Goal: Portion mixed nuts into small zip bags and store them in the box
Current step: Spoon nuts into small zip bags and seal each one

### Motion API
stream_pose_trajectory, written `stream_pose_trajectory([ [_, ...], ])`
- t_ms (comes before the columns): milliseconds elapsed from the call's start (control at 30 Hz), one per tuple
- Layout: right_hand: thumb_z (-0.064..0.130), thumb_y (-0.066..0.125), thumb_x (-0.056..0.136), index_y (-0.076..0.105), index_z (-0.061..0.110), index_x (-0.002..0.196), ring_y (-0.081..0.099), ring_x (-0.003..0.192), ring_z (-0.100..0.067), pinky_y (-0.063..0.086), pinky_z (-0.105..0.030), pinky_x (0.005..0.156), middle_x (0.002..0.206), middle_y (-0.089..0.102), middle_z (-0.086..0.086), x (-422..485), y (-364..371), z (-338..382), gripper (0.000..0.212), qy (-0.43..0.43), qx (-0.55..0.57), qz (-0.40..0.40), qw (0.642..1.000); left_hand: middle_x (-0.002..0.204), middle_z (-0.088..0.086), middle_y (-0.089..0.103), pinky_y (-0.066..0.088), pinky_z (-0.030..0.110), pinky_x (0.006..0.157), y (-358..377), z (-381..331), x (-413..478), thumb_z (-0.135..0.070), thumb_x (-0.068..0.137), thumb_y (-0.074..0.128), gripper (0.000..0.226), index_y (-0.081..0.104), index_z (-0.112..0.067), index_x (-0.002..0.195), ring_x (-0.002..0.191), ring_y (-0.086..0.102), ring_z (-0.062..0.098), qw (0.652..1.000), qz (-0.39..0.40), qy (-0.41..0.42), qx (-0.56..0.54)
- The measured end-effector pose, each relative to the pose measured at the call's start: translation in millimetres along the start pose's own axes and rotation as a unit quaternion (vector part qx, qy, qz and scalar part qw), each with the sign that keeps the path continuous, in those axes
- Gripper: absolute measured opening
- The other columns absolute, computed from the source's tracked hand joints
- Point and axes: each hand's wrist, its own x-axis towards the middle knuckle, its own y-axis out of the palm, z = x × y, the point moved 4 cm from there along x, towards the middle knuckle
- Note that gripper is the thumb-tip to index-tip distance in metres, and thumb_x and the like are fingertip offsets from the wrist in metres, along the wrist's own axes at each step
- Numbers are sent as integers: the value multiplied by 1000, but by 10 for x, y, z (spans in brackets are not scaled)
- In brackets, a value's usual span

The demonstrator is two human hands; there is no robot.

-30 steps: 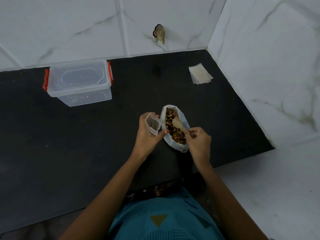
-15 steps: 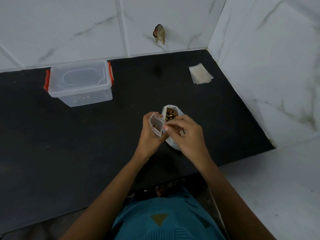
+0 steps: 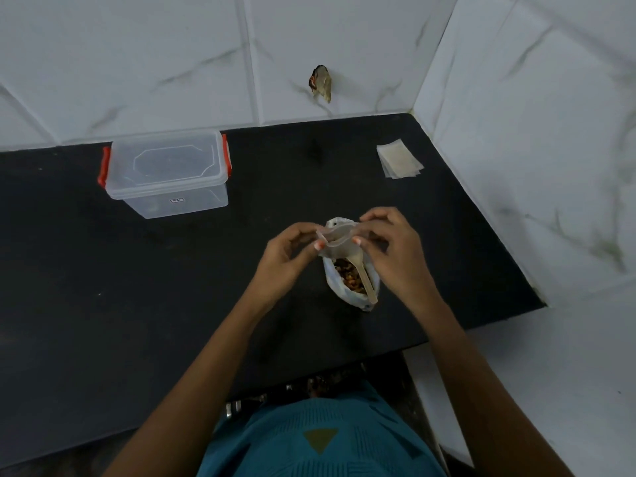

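Observation:
A small clear zip bag [image 3: 339, 244] hangs between both hands above the nut bag. My left hand [image 3: 287, 254] pinches its left top corner and my right hand [image 3: 390, 247] pinches its right top corner. Below it, a white plastic bag of mixed nuts [image 3: 351, 280] lies open on the black counter [image 3: 172, 304], with a wooden spoon [image 3: 363, 278] resting in the nuts. A clear storage box [image 3: 167, 173] with red clips and its lid on stands at the back left.
A stack of empty zip bags [image 3: 399, 161] lies at the back right near the wall corner. White tiled walls close the back and right sides. A small scrap [image 3: 321, 82] sticks to the back wall.
My right hand let go of the spoon, which now lies in the nut bag, and took the right top corner of the small zip bag. Both hands now hold it stretched between them.

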Motion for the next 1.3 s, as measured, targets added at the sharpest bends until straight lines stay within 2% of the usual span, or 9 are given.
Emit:
stream_pose_trajectory([
  [200,8,73,74,67,7,88,55,94,2,45,-9,83,104,50,6,-14,-16,65,15,-34,69,109,991,93,-5,64,50,16,80,-100,-157,61,0,84,58,18,61,-17,83,90,63,-1,995,-95,24,-33],
  [333,5,71,75,64,10,83,59,91,0,51,-14,79,102,57,7,15,-45,98,12,-30,107,16,994,87,-6,65,53,21,76,-60,-190,69,-7,87,56,12,58,-18,84,85,64,3,995,-93,16,-40],
  [433,0,69,76,62,21,85,65,85,-6,54,-21,75,91,64,5,-20,-25,124,24,15,201,-26,979,84,-5,67,53,19,69,-59,-242,63,-6,88,53,10,57,-15,88,81,65,5,994,-90,14,-62],
  [667,-6,65,78,48,21,99,66,72,-1,51,-14,65,79,66,0,-25,25,194,38,111,375,-43,919,93,-12,66,52,17,73,-34,-284,-27,-18,86,58,14,56,-21,99,92,63,2,991,-80,7,-104],
  [733,-6,65,78,47,21,97,66,73,-1,51,-13,64,80,67,1,-24,39,209,38,114,377,-38,918,95,-11,65,52,17,75,-29,-304,-20,-17,79,62,22,57,-23,101,93,63,0,993,-72,-1,-96],
  [900,-4,67,77,45,21,91,65,72,-1,52,-14,67,79,66,1,-15,79,219,37,107,360,-34,926,84,-16,68,53,17,70,-49,-356,-9,-7,83,61,14,63,-20,88,86,64,4,997,-67,20,-39],
  [1067,-2,68,77,57,22,96,66,83,-4,52,-17,72,89,67,1,4,89,248,32,59,328,-25,943,84,-18,69,52,16,73,-69,-342,-28,-8,84,60,16,64,-23,88,88,64,2,993,-105,18,-44],
  [1167,5,66,80,65,21,94,65,95,-10,53,-23,79,99,68,2,-1,115,190,22,79,311,-21,947,84,-15,69,52,16,73,-88,-315,-35,-11,83,61,13,64,-23,87,89,64,3,992,-115,9,-56],
  [1300,10,65,82,68,20,87,66,90,-14,54,-30,82,91,69,-2,-10,141,129,12,107,315,-31,942,85,-9,69,53,18,73,-90,-303,-37,-12,82,62,9,64,-19,86,87,65,6,992,-112,8,-53],
])
